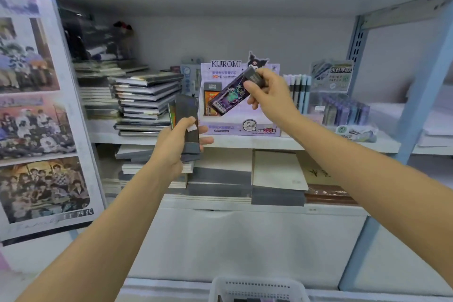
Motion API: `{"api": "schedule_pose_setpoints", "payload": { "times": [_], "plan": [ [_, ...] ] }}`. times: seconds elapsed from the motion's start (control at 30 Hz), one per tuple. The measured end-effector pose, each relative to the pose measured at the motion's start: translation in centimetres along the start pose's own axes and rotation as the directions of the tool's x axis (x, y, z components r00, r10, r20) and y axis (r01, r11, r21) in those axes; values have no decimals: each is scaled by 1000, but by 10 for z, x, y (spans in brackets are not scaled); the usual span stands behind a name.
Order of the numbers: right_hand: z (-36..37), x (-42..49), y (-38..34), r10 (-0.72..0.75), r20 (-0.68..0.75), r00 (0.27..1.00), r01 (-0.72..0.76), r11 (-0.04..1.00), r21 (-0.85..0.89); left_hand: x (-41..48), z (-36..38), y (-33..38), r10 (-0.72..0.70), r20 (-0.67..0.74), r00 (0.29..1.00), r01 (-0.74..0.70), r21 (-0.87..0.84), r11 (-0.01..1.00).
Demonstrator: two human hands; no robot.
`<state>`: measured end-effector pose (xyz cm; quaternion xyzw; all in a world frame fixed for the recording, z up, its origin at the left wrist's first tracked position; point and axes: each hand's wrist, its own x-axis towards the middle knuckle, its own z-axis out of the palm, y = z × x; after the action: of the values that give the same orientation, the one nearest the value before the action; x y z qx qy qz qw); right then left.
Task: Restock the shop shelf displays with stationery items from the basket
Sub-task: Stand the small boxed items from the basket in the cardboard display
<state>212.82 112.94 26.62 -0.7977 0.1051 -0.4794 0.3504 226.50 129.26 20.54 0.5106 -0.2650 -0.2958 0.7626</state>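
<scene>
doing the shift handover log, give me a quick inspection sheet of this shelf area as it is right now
surface: white middle shelf, stocked across its width.
job's things: Kuromi display box on the shelf; dark purple pack held tilted in front of it; dark packs held upright to its left; white basket at the bottom edge, contents mostly out of view.
clutter: notebook stack left of the box, piled unevenly; pen displays to its right.
hands: right hand pinches the dark purple pack's top end; left hand grips the dark packs.
cables: nothing seen.
surroundings: photo posters on the left; blue shelf upright on the right.
</scene>
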Motion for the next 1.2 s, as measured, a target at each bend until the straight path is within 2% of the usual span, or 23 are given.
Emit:
{"api": "schedule_pose_setpoints", "payload": {
  "times": [0.23, 0.47, 0.67, 0.77, 0.87, 0.97, 1.1, 1.2],
  "plan": [
    [34, 49, 24, -10, 114, 993, 40, 964, -263, 36, -17, 6, 129, 1, 992, -129, 90, 988],
    [52, 65, 33, -41, 214, 976, 135, 883, -449, 64, -31, -3, 141, 27, 990, -143, 83, 986],
    [55, 87, 24, 48, 390, 920, 195, 806, -559, 68, -40, -4, 129, 78, 989, -133, 51, 990],
    [63, 83, 28, 6, 356, 935, 191, 835, -516, 67, -41, -2, 121, 66, 990, -125, 57, 991],
    [67, 72, 36, -74, 229, 971, 167, 892, -419, 65, -41, -1, 125, 72, 990, -129, 50, 990],
    [70, 66, 42, -142, 155, 978, 193, 901, -388, 62, -39, 0, 121, 74, 990, -124, 37, 992],
    [74, 59, 45, -154, 141, 978, 201, 877, -437, 59, -36, 2, 121, 64, 991, -123, 38, 992],
    [70, 59, 42, -95, 162, 982, 165, 852, -497, 55, -32, 3, 102, 64, 993, -105, 36, 994]
  ]
}}
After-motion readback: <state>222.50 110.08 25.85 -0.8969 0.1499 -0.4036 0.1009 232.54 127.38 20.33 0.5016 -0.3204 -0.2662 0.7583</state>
